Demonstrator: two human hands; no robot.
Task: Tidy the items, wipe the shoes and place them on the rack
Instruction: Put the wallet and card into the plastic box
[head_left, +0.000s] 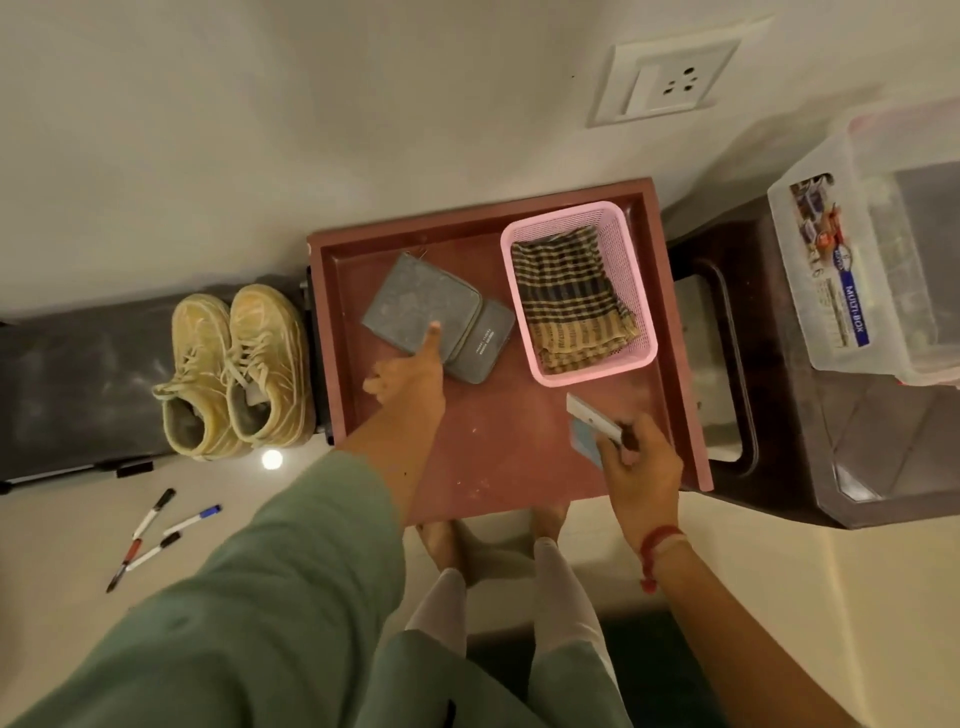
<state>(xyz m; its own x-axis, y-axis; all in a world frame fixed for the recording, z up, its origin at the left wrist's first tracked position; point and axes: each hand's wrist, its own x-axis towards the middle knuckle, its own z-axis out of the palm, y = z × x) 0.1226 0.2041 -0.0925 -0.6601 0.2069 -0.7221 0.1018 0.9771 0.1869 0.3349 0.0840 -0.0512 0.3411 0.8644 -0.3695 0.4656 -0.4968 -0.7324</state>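
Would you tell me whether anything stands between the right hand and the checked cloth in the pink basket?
Only the pink basket's near wall, which the right hand must reach over; the checked cloth lies uncovered inside. That hand holds small flat cards.

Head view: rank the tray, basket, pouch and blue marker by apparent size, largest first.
1. tray
2. basket
3. pouch
4. blue marker
The marker lies on the floor, below the others, but the gaps are too clear for that to change the order.
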